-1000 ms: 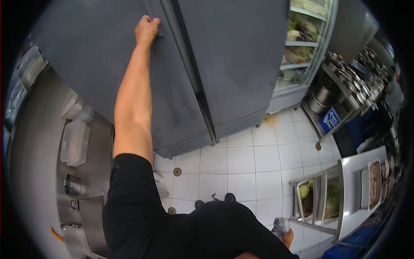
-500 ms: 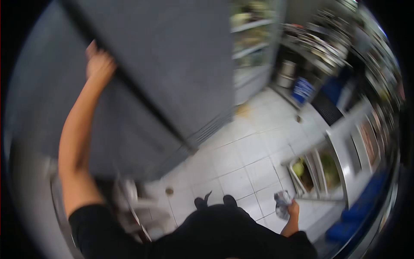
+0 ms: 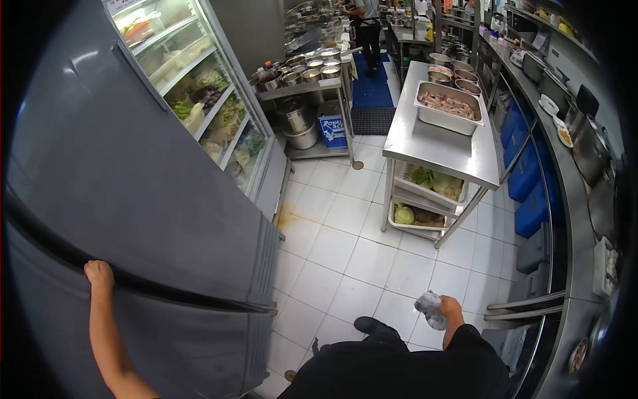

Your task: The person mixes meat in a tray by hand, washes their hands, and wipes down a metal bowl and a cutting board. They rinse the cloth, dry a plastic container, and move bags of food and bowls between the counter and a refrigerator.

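At the left, my left hand (image 3: 100, 273) has its fingers curled over the dark gap between two panels of a large grey cabinet (image 3: 146, 179). Low on the right, my right hand (image 3: 450, 308) grips a crumpled, greyish clear plastic bag (image 3: 431, 309), which hangs above the white tiled floor. The bag's contents are too unclear to name.
A glass-front fridge (image 3: 266, 171) with vegetables stands beyond the cabinet. Ahead is a steel table (image 3: 432, 147) bearing a tray of meat (image 3: 448, 105), with vegetable crates beneath. A shelf of pots (image 3: 300, 86) and a person (image 3: 367, 26) are farther back. A long counter (image 3: 577, 266) runs along the right.
The view has swung and steadied, showing more of the room ahead. My left hand appears lower, still at the cabinet's dark gap. My right hand still holds the plastic bag.
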Motion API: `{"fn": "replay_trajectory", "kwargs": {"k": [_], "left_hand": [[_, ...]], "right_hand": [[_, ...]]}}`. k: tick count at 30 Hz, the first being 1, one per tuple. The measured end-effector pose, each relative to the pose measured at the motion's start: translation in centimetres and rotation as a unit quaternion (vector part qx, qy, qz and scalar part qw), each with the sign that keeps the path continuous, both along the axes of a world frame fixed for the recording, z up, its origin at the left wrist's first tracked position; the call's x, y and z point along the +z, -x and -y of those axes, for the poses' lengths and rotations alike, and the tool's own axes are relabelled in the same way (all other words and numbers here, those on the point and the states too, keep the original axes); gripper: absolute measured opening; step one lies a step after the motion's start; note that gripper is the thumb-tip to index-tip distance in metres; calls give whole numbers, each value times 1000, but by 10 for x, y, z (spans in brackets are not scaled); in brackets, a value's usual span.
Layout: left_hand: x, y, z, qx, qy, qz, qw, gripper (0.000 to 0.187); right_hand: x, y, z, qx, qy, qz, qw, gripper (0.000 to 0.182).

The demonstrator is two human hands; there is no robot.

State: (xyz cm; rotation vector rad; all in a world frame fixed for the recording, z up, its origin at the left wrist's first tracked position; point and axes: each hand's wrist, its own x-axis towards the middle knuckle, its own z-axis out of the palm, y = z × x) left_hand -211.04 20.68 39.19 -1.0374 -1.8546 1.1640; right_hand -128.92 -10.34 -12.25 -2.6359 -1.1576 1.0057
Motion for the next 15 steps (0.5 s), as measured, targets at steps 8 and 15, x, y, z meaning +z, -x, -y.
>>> {"fn": "replay_trajectory", "kwargs": {"k": [8, 15], "left_hand": [[1, -2, -1, -4, -18, 35, 999, 26], [5, -19, -9, 47, -44, 87, 994, 26]], "right_hand": [[-5, -18, 86, -46, 106, 49, 992, 39], [13, -14, 42, -39, 67, 56, 995, 38]]}}
